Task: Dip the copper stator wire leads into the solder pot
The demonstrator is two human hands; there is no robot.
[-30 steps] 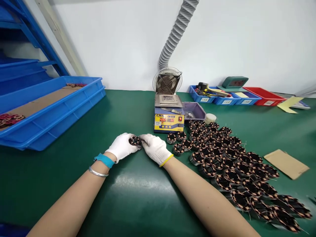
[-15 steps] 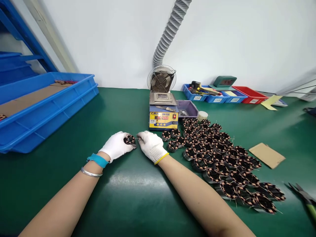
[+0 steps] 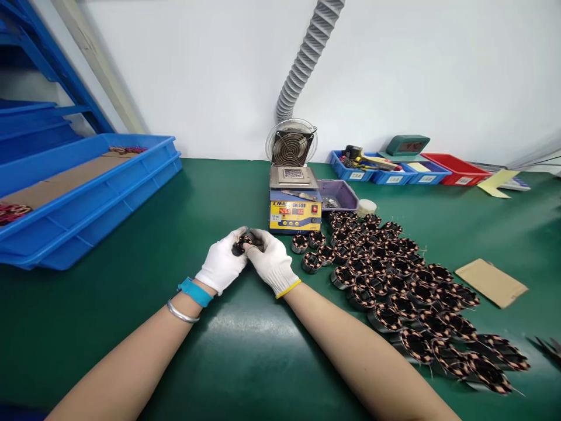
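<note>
A small ring-shaped motor stator (image 3: 241, 243), black with copper windings, is held over the green table between my hands. My left hand (image 3: 222, 261), in a white glove, is closed around its left side. On the other side my right hand (image 3: 272, 261), also gloved, has its thumb and fingers closed at the stator's right edge. Any thin wire end between those right fingertips is too small to make out. Several more stators (image 3: 376, 285) stand in rows to the right of my right hand, some with fine wire ends sticking out.
Beyond my hands stands a yellow-blue solder pot (image 3: 295, 211) with a fan and a grey hose (image 3: 309, 58). A purple tray (image 3: 354, 202), blue bins (image 3: 356, 175) and a red bin (image 3: 460, 172) sit behind the stators. A large blue crate (image 3: 144, 175) is at left; cardboard (image 3: 491, 282) and pliers (image 3: 550, 349) at right.
My right hand has moved in against the stator; before, it was apart from it, pinching near a thin wire. My left hand has shifted right with the stator, and the view has turned slightly.
</note>
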